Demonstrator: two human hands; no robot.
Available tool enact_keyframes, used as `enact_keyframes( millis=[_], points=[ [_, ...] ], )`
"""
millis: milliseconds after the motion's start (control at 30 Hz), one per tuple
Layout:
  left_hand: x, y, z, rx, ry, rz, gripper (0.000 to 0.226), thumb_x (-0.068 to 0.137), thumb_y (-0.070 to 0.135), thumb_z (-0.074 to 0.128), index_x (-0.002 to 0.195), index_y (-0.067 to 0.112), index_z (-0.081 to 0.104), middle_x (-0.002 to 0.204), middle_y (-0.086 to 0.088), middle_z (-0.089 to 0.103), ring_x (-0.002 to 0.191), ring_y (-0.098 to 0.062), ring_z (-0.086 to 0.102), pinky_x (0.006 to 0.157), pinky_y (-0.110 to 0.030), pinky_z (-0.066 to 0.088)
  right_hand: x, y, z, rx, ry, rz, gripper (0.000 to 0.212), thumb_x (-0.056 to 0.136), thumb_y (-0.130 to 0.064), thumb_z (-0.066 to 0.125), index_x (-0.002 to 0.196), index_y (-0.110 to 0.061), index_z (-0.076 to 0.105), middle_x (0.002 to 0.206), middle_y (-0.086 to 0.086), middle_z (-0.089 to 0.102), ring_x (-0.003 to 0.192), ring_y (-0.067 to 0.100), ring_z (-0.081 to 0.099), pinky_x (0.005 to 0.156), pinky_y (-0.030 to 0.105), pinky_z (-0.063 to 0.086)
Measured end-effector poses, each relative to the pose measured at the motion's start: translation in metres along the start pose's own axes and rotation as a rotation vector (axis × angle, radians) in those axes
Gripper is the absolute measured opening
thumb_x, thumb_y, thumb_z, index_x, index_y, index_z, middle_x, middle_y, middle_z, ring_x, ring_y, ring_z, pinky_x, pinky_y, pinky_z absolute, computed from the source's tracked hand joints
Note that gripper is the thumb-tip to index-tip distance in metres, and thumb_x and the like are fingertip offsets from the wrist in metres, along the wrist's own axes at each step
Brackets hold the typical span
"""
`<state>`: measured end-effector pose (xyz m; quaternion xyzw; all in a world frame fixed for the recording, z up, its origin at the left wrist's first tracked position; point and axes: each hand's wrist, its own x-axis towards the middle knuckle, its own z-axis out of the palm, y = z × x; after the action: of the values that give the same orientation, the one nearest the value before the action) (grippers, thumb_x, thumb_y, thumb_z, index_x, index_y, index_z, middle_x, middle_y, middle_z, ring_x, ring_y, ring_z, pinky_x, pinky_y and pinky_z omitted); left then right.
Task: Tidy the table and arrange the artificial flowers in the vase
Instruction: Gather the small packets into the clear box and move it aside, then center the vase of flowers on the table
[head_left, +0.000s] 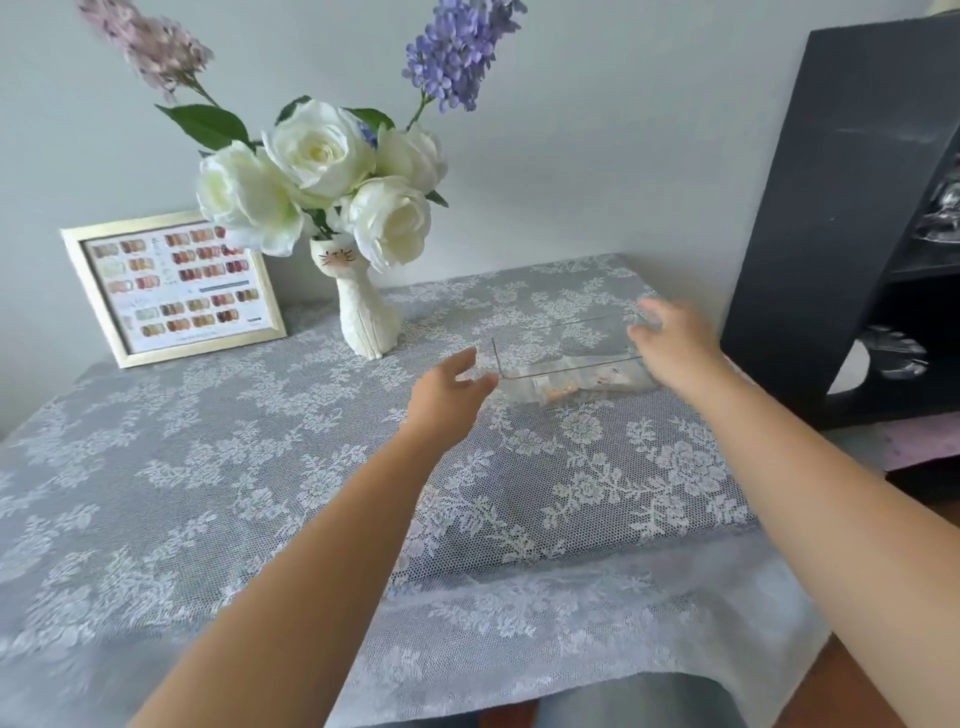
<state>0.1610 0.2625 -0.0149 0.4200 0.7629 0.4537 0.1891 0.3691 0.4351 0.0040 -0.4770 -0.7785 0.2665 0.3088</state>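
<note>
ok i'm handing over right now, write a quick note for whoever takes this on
Left hand: open, at the near-left corner of the clear box, not gripping.
Right hand: open, at the box's right end; contact unclear.
Flowers stand in the cat vase at the back, beside the picture frame.
Done: flowers arranged.
Left: place the box, which holds small items, on the lace cloth.

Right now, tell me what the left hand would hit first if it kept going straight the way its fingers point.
Probably the clear rectangular plastic box: the left hand points up and right at its near left corner, fingers open and close to it. Whether they touch it already is unclear.
</note>
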Motion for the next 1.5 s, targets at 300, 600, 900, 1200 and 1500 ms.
enact_keyframes(
  millis=[300, 600, 900, 1200, 1500],
  points=[
    [0.003, -0.064, -0.107, 0.295, 0.138, 0.012, 0.052, 0.091, 0.038, 0.063, 0.140, 0.028, 0.049, 0.140, 0.004, 0.054, 0.112, -0.016, 0.057, 0.086, -0.027, 0.045, -0.020, -0.124, 0.079, 0.096, -0.116, -0.419, 0.035, 0.092, -0.016, 0.054, 0.126, -0.018, 0.060, 0.127, 0.005, 0.049, 0.118, 0.016, 0.045, 0.096, 0.020, 0.025],
    [0.040, -0.123, -0.182, 0.803, -0.108, 0.129, 0.057, 0.094, 0.054, 0.046, 0.146, 0.032, 0.038, 0.154, 0.006, 0.036, 0.145, -0.024, 0.025, 0.116, -0.047, 0.018, -0.022, -0.174, 0.205, -0.030, -0.368, -0.455, 0.038, 0.092, -0.021, 0.054, 0.130, -0.019, 0.057, 0.136, 0.005, 0.048, 0.123, 0.019, 0.044, 0.106, 0.037, 0.036],
    [0.055, -0.165, -0.189, 0.815, -0.234, 0.146, 0.064, 0.093, 0.068, 0.022, 0.151, 0.041, 0.018, 0.161, 0.018, 0.012, 0.149, -0.013, 0.007, 0.119, -0.049, 0.001, -0.014, -0.161, 0.250, -0.232, -0.369, -0.447, 0.046, 0.092, -0.035, 0.051, 0.138, -0.029, 0.046, 0.142, -0.003, 0.044, 0.130, 0.018, 0.034, 0.107, 0.035, 0.029],
    [0.053, -0.171, -0.192, 0.773, -0.239, 0.186, 0.068, 0.090, 0.072, 0.017, 0.151, 0.043, 0.018, 0.160, 0.019, 0.012, 0.148, -0.011, 0.007, 0.120, -0.050, 0.005, -0.014, -0.155, 0.253, -0.216, -0.391, -0.429, 0.042, 0.093, -0.036, 0.052, 0.134, -0.030, 0.052, 0.145, -0.003, 0.040, 0.132, 0.017, 0.033, 0.108, 0.033, 0.023],
    [0.051, -0.170, -0.191, 0.759, -0.234, 0.194, 0.070, 0.089, 0.072, 0.017, 0.151, 0.042, 0.019, 0.159, 0.020, 0.013, 0.148, -0.010, 0.009, 0.120, -0.048, 0.005, -0.013, -0.150, 0.252, -0.210, -0.393, -0.421, 0.041, 0.092, -0.037, 0.053, 0.133, -0.033, 0.052, 0.144, -0.004, 0.039, 0.133, 0.017, 0.032, 0.107, 0.031, 0.020]
  ],
)
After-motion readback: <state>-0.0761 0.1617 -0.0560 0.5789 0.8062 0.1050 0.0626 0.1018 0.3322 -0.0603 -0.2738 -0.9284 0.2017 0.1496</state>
